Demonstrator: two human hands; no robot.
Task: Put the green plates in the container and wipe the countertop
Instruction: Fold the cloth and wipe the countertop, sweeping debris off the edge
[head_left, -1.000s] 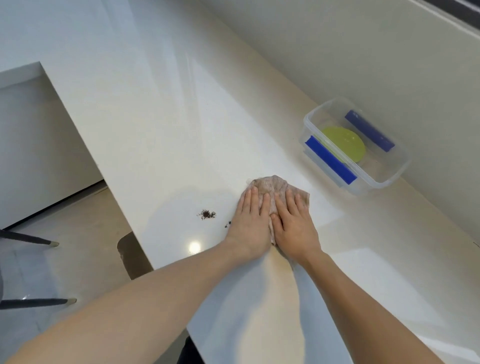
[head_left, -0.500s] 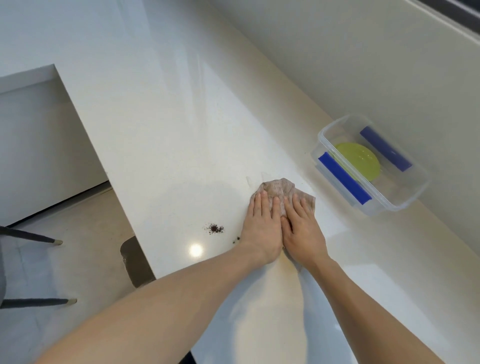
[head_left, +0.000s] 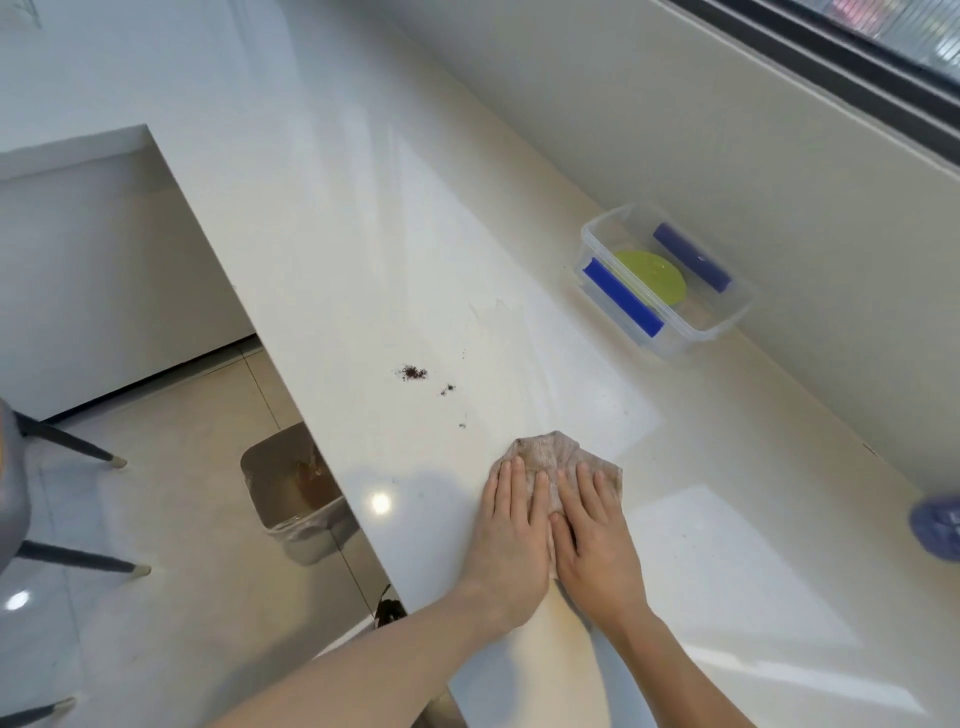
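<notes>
Both of my hands lie flat, side by side, on a crumpled brownish cloth (head_left: 545, 453) on the white countertop (head_left: 363, 234). My left hand (head_left: 511, 525) covers the cloth's left part and my right hand (head_left: 592, 535) its right part. A small heap of dark crumbs (head_left: 413, 372) and a few specks lie on the counter beyond and left of the cloth. Further back, against the wall, a clear plastic container (head_left: 675, 347) with blue clips holds a green plate (head_left: 652, 275).
The counter's left edge drops to a tiled floor, where an open bin (head_left: 291, 488) stands just below it. Dark chair legs (head_left: 67, 441) show at far left. A blurred blue object (head_left: 937, 525) sits at the counter's right edge of view.
My hands and the cloth have slid back toward me, away from the crumbs, which now lie further ahead. The container has not moved.
</notes>
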